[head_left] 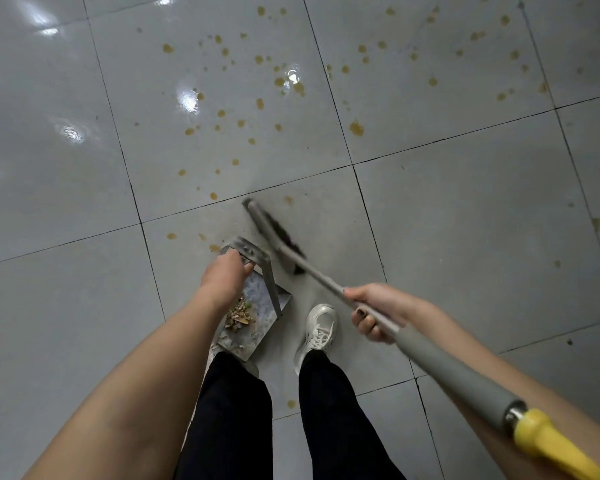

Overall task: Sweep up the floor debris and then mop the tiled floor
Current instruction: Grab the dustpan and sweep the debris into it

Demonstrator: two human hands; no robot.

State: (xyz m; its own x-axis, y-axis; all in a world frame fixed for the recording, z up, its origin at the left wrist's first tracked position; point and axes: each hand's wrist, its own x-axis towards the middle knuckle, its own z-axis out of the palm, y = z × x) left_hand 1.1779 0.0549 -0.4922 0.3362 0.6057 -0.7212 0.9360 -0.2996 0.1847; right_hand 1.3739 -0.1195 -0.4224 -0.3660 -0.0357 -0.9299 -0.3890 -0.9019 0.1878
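Observation:
My left hand [224, 275] grips the top handle of a metal dustpan [262, 306] held just in front of my feet. A small heap of dry leafy debris [239, 312] lies inside the pan. My right hand [373, 311] grips the grey shaft of a broom [312, 270], whose handle ends in a yellow cap at the lower right. The broom head [274, 232] with dark bristles is just beyond the dustpan, blurred. Many yellowish-brown spots [284, 81] dot the glossy grey tiles ahead.
My legs in black trousers and a white sneaker [321, 329] stand right behind the dustpan. The tiled floor [465, 220] stretches all around, with dark grout lines and bright light reflections at the upper left.

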